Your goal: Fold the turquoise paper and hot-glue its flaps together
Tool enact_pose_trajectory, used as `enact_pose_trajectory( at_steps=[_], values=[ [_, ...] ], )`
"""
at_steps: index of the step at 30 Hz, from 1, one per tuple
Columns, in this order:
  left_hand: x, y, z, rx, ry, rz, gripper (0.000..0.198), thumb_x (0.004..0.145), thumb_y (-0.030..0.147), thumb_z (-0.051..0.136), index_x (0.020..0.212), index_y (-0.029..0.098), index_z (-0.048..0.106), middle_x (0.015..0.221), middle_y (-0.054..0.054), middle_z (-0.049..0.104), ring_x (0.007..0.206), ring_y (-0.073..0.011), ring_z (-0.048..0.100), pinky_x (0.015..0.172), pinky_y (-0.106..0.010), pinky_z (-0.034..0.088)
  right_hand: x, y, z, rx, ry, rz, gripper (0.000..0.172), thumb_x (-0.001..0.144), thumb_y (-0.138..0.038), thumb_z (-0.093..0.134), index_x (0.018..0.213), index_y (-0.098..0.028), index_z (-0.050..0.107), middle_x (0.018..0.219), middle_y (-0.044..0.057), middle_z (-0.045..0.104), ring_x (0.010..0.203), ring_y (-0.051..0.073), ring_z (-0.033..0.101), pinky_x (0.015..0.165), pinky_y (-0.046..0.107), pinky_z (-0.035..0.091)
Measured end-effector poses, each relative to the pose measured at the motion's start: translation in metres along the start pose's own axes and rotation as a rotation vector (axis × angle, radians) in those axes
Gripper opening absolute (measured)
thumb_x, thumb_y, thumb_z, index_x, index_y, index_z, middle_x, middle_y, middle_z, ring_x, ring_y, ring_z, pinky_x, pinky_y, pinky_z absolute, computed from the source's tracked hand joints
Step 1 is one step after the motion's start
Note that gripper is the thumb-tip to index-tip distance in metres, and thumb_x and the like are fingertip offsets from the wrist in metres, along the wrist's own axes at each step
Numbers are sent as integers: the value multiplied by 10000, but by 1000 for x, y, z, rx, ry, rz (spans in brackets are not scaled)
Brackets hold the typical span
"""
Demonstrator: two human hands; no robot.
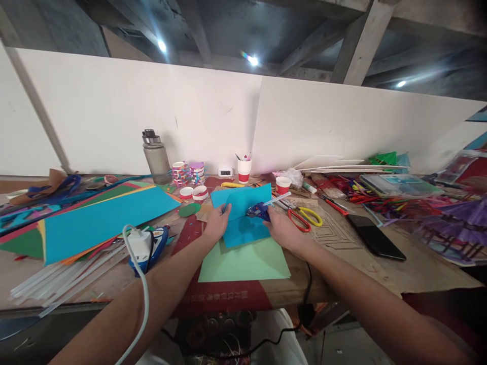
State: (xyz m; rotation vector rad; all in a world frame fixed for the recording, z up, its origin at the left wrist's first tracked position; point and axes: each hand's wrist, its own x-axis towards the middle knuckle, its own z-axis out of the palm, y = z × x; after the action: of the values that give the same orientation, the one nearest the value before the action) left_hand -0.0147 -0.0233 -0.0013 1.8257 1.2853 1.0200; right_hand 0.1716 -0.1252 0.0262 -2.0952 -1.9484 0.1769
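Note:
My left hand (218,221) is closed on the left edge of a folded sheet of blue paper (241,203), held tilted above the table. My right hand (283,228) grips a small blue hot glue gun (257,211) with its nozzle pointing left, close against the blue paper. A translucent glue stick (279,198) juts out of the gun's back end. Beneath the blue paper lies a pale green sheet (247,266) near the table's front edge. Whether the nozzle touches the paper, I cannot tell.
Left are stacked coloured sheets (102,218), loose glue sticks (49,284) and a blue power socket (158,243) with a white cable. Scissors (304,218) and a phone (375,235) lie right. Behind stand a bottle (155,157) and a pen cup (244,170).

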Motion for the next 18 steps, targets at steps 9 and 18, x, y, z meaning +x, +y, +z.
enact_pose_trajectory(
  at_steps=[9, 18],
  values=[
    [3, -4, 1, -20, 10, 8, 356, 844, 478, 460, 755, 166, 607, 692, -55, 632, 719, -234, 583, 701, -351, 462, 4, 25, -3, -44, 83, 208, 398, 928, -252, 424, 1289, -84, 433, 1112, 200, 656, 1000, 294, 642, 785, 341, 442],
    [1, 2, -2, -6, -15, -33, 324, 868, 455, 446, 723, 185, 550, 663, -42, 568, 721, -233, 566, 705, -356, 443, -8, -7, 1, 138, 2, 56, 330, 917, -265, 447, 1210, -120, 493, 1086, 164, 666, 1007, 269, 631, 775, 306, 435]
  ],
)
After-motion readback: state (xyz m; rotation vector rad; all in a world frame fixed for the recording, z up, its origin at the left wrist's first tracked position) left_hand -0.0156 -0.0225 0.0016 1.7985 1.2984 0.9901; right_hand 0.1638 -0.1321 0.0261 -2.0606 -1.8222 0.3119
